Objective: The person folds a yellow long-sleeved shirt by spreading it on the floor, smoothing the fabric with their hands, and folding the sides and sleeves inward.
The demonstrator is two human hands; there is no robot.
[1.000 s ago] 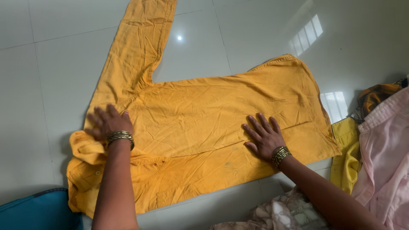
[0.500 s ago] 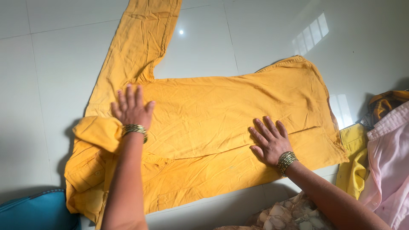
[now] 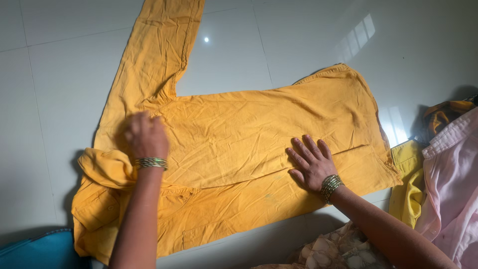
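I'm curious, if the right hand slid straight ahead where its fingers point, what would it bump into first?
Only more of the yellow shirt that the right hand rests on, then probably bare white floor.

We see a mustard-yellow shirt (image 3: pixel 239 134) spread flat across the frame's centre, creased, one sleeve extending toward the upper left.

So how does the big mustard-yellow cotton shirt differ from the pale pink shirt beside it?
The mustard-yellow shirt lies spread across the white tiled floor; the pale pink shirt sits bunched at the right edge, partly cut off. Both hands, left hand and right hand, press the yellow one; neither touches the pink. Both look like wrinkled woven fabric.
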